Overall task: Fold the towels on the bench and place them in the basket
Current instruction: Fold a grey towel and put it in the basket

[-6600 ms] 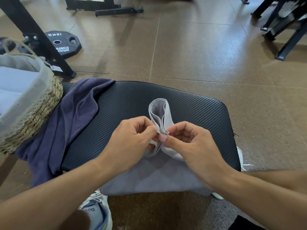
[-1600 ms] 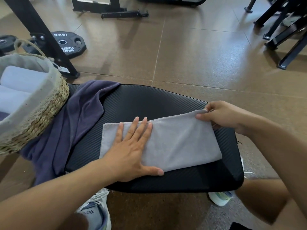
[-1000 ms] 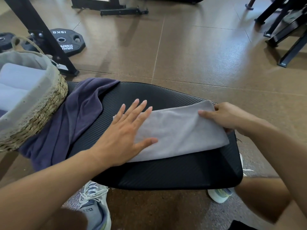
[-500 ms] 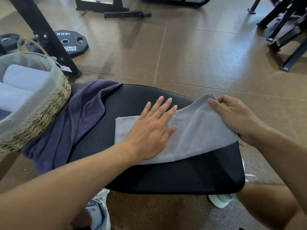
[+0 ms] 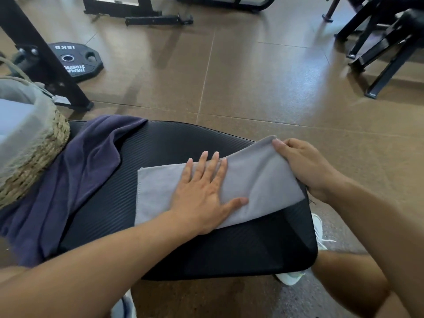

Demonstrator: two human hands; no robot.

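At the far left, the woven basket (image 5: 34,152) with a grey cloth lining is sitting on the left end of the bench (image 5: 183,255), and pale folded cloth is lying inside it. Behind the basket, a black weight plate (image 5: 73,59) is lying flat on the brown tiled floor (image 5: 252,83), beside the slanted black leg of a metal frame (image 5: 46,63).

Just beside the basket, the dark purple towel (image 5: 75,177) is lying unfolded and rumpled over the left part of the bench, with its near end hanging down over the front edge. It is touching the basket wall.

In the middle of the black ribbed pad, the grey towel (image 5: 158,191) is lying, already folded into a long strip. The left hand (image 5: 204,193) is resting flat on the middle of this towel, palm down, with straight fingers a little spread and the thumb pointing out to the right. It is pressing the cloth onto the pad.

To the right, the right hand (image 5: 307,166) is pinching the right end of the grey towel between the thumb and the curled fingers. This end is raised off the pad, so the cloth is sloping up from the left hand. Under the bench's right edge, a white shoe (image 5: 319,230) is showing on the floor.
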